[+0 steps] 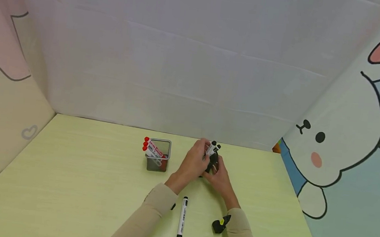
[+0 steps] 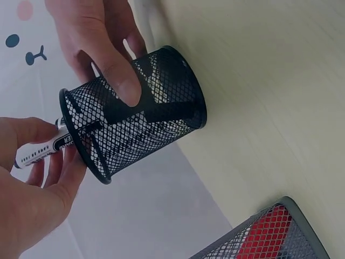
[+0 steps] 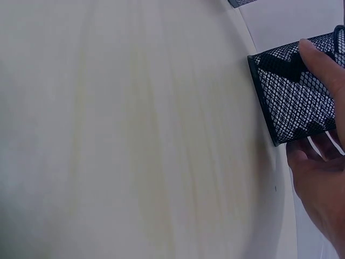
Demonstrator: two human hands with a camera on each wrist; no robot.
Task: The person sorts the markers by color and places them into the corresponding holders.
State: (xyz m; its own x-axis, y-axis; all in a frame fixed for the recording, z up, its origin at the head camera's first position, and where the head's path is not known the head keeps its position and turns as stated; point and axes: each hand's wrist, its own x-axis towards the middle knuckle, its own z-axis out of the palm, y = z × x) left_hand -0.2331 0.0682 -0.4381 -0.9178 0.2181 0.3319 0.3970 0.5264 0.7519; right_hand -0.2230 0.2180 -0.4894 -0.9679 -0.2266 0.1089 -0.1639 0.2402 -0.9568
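Observation:
Near the back of the table, my right hand point(image 1: 221, 180) grips a round black mesh pen cup point(image 2: 126, 127), its thumb lying along the mesh side. Dark caps or ends show through the mesh. At the cup's mouth my left hand point(image 1: 192, 162) pinches a white marker with black print point(image 2: 40, 152), whose inner end reaches inside the cup. From the head view, black-ended markers point(image 1: 212, 148) stick up beside the left fingers. In the right wrist view the cup's base and the right hand point(image 3: 318, 178) show; the left hand is out of that picture.
Left of the hands stands a square grey mesh holder point(image 1: 157, 165) with several red-capped markers point(image 1: 152, 148) leaning in it. A black-and-white marker point(image 1: 182, 222) lies on the pale yellow table point(image 1: 82, 184) between the forearms. Pale wall sheets point(image 1: 180, 75) border the table's back and sides.

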